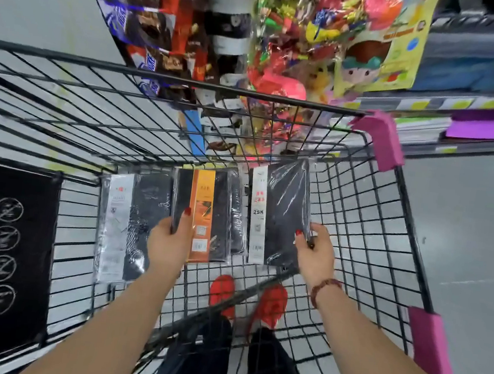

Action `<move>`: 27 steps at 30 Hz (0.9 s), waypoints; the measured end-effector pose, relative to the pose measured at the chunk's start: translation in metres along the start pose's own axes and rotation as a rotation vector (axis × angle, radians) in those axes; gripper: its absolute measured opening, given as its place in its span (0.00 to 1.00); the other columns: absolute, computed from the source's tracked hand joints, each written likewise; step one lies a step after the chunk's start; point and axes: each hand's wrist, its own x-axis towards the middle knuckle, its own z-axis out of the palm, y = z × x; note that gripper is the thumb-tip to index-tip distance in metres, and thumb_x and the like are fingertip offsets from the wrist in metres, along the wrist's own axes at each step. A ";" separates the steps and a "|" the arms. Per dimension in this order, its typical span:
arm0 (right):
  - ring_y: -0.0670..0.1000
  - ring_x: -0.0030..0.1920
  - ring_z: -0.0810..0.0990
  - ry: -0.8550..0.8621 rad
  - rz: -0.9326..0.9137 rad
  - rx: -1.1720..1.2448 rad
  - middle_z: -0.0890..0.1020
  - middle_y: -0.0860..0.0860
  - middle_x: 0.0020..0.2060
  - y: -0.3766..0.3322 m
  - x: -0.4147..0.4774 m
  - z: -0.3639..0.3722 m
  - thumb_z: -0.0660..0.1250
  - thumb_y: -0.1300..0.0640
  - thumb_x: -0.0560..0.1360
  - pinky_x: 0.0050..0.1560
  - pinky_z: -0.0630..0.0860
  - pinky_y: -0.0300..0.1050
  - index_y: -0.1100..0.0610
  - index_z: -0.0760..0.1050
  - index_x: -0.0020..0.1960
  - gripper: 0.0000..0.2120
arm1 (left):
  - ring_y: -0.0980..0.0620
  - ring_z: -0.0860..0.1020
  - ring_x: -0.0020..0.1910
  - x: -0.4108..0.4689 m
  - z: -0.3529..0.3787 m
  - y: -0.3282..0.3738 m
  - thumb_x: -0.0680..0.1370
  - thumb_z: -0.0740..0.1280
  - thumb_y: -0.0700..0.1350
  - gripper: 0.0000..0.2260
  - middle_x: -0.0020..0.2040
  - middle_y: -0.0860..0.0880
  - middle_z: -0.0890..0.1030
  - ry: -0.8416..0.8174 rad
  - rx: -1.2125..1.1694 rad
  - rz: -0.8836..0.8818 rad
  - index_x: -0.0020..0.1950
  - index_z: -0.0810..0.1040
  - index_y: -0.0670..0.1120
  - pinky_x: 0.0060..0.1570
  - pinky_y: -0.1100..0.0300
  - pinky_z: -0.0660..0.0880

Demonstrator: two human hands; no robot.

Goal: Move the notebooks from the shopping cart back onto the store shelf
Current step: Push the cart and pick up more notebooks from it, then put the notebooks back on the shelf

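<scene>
Gripped two wrapped notebooks inside the cart (387, 146), left hand (170, 239) closed on the orange-banded one (206, 216), right hand (316, 255) pinching the white-banded one (279, 211); best lifted level, clear of the cart's rim, toward the shelf (458, 139) beyond.

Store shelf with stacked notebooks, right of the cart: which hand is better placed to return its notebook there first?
Right, probably. The right hand grips the black shrink-wrapped notebook with the white label strip on the cart's shelf side. The left hand, holding the black orange-banded notebook, sits farther away.
</scene>
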 end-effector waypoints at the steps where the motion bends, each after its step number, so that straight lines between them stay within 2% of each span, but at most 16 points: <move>1: 0.52 0.36 0.77 0.006 -0.031 0.021 0.78 0.51 0.37 -0.006 -0.004 -0.004 0.63 0.54 0.78 0.40 0.78 0.49 0.53 0.70 0.58 0.10 | 0.49 0.67 0.29 -0.004 -0.006 0.004 0.78 0.62 0.53 0.19 0.27 0.49 0.69 0.002 -0.009 0.013 0.30 0.65 0.47 0.30 0.58 0.63; 5: 0.49 0.35 0.71 0.071 -0.132 0.136 0.72 0.47 0.34 -0.033 -0.025 -0.025 0.62 0.56 0.78 0.37 0.69 0.40 0.56 0.72 0.52 0.05 | 0.47 0.74 0.32 -0.022 -0.033 0.024 0.75 0.62 0.58 0.19 0.32 0.45 0.76 -0.018 -0.095 -0.017 0.34 0.70 0.45 0.36 0.53 0.72; 8: 0.47 0.38 0.73 0.085 -0.185 0.171 0.74 0.46 0.38 -0.051 -0.049 -0.046 0.63 0.57 0.78 0.44 0.71 0.41 0.54 0.73 0.53 0.05 | 0.44 0.77 0.35 -0.039 -0.055 0.046 0.74 0.62 0.59 0.19 0.34 0.44 0.79 -0.020 -0.139 -0.011 0.36 0.73 0.44 0.41 0.47 0.77; 11: 0.47 0.35 0.72 0.048 -0.243 0.285 0.75 0.49 0.36 -0.066 -0.077 -0.073 0.63 0.60 0.78 0.37 0.72 0.36 0.56 0.75 0.52 0.05 | 0.38 0.81 0.40 -0.053 -0.073 0.066 0.71 0.62 0.62 0.23 0.39 0.39 0.83 -0.039 -0.151 0.032 0.41 0.77 0.41 0.46 0.42 0.79; 14: 0.47 0.38 0.74 0.085 -0.330 0.412 0.78 0.49 0.38 -0.084 -0.100 -0.104 0.63 0.63 0.77 0.38 0.73 0.33 0.56 0.78 0.52 0.08 | 0.36 0.81 0.41 -0.068 -0.088 0.092 0.72 0.62 0.63 0.24 0.38 0.39 0.82 -0.064 -0.178 0.106 0.40 0.76 0.40 0.46 0.42 0.78; 17: 0.43 0.38 0.74 0.148 -0.379 0.577 0.77 0.48 0.37 -0.100 -0.119 -0.134 0.63 0.65 0.77 0.39 0.73 0.31 0.59 0.78 0.55 0.09 | 0.37 0.81 0.41 -0.086 -0.094 0.117 0.73 0.62 0.61 0.22 0.39 0.39 0.83 -0.076 -0.191 0.184 0.41 0.78 0.41 0.40 0.49 0.77; 18: 0.43 0.40 0.76 0.173 -0.381 0.645 0.79 0.48 0.39 -0.105 -0.123 -0.144 0.63 0.65 0.77 0.42 0.74 0.32 0.59 0.78 0.56 0.09 | 0.38 0.81 0.41 -0.094 -0.094 0.128 0.74 0.63 0.60 0.21 0.39 0.40 0.83 -0.075 -0.206 0.202 0.41 0.79 0.42 0.40 0.50 0.76; 21: 0.50 0.46 0.79 0.216 -0.358 0.813 0.83 0.50 0.41 -0.116 -0.135 -0.178 0.64 0.64 0.77 0.52 0.76 0.46 0.56 0.80 0.49 0.07 | 0.40 0.80 0.38 -0.111 -0.087 0.156 0.75 0.64 0.60 0.22 0.38 0.41 0.83 -0.076 -0.234 0.269 0.42 0.79 0.40 0.42 0.50 0.76; 23: 0.53 0.48 0.79 0.226 -0.366 0.909 0.83 0.52 0.43 -0.117 -0.138 -0.204 0.66 0.61 0.76 0.58 0.74 0.53 0.56 0.80 0.46 0.05 | 0.43 0.78 0.37 -0.127 -0.079 0.176 0.74 0.65 0.59 0.22 0.37 0.41 0.81 -0.097 -0.261 0.320 0.42 0.77 0.39 0.41 0.51 0.74; 25: 0.54 0.50 0.80 0.253 -0.376 0.962 0.83 0.55 0.46 -0.114 -0.143 -0.232 0.67 0.57 0.75 0.60 0.75 0.54 0.59 0.80 0.49 0.07 | 0.44 0.78 0.36 -0.144 -0.066 0.192 0.73 0.64 0.62 0.24 0.37 0.38 0.81 -0.141 -0.266 0.384 0.40 0.76 0.39 0.39 0.53 0.73; 27: 0.52 0.47 0.81 0.281 -0.390 1.056 0.84 0.54 0.45 -0.108 -0.148 -0.265 0.66 0.59 0.76 0.52 0.80 0.48 0.63 0.79 0.53 0.09 | 0.44 0.76 0.35 -0.168 -0.051 0.212 0.75 0.63 0.60 0.22 0.38 0.36 0.81 -0.187 -0.258 0.445 0.42 0.77 0.40 0.35 0.55 0.69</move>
